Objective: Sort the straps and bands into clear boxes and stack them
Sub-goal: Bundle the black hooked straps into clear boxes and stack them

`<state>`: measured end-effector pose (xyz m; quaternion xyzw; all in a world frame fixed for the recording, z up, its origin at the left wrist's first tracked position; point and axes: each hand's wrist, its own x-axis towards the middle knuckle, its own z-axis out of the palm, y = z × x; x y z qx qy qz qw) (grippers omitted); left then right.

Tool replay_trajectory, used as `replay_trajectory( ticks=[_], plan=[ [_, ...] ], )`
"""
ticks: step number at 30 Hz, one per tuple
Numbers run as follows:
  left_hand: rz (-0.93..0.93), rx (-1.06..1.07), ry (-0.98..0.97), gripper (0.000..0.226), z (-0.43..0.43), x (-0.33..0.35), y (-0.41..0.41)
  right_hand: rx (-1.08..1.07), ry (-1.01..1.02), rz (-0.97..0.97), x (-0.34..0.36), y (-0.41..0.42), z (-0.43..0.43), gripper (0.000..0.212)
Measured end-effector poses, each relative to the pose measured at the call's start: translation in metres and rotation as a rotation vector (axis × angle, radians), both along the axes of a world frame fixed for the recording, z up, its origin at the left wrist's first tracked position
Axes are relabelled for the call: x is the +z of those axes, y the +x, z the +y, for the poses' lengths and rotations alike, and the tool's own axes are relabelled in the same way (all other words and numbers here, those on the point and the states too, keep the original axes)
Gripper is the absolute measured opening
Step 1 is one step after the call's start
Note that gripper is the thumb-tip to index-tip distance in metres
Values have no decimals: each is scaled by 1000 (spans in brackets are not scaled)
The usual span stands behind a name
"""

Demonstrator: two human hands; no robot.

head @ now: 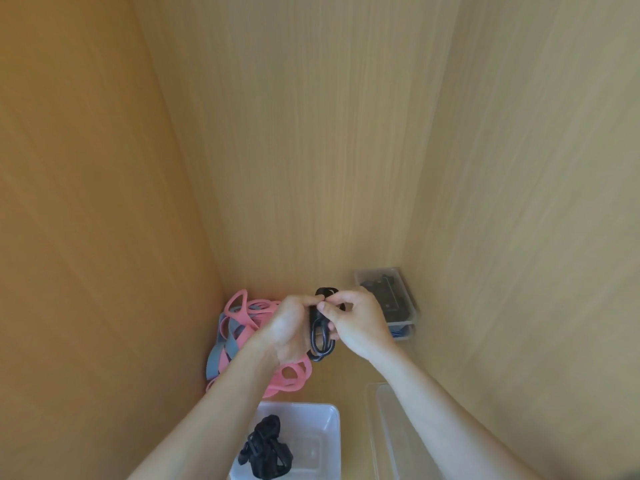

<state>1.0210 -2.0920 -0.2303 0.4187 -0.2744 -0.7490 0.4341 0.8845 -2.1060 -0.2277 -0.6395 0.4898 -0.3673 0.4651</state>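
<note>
Wooden cupboard walls [311, 133] enclose everything. The left hand [291, 329] and right hand [358, 320] pinch the black strap [320, 337]; coil it snugly before boxing.

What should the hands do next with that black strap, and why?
Probably lower the black strap into the open clear box just below. The left hand and right hand both pinch it, looped into a small bundle, and that box already holds other black straps.
</note>
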Motion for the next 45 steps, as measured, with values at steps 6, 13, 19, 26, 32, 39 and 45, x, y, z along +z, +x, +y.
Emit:
replay_trajectory(
  ticks=[6,13,19,26,32,39,45],
  plan=[
    [-70,-137,57,27,-2,7,22,-67,-6,9,4,-33,-21,29],
    [-129,-320,-44,23,2,25,30,345,11,405,-4,-33,-23,54],
    [-165,-236,-33,11,5,28,51,249,37,288,-12,-42,-30,14],
    [-340,-242,-90,15,11,12,69,56,285,-85,-4,-66,-51,11],
    [-303,-52,-123,22,11,1,60,210,378,43,4,-74,-46,8],
    [112,53,53,18,5,3,66,236,388,-20,-3,-76,-39,42],
    [79,166,5,15,7,-2,53,219,500,-161,-3,-66,-25,28]
  ],
)
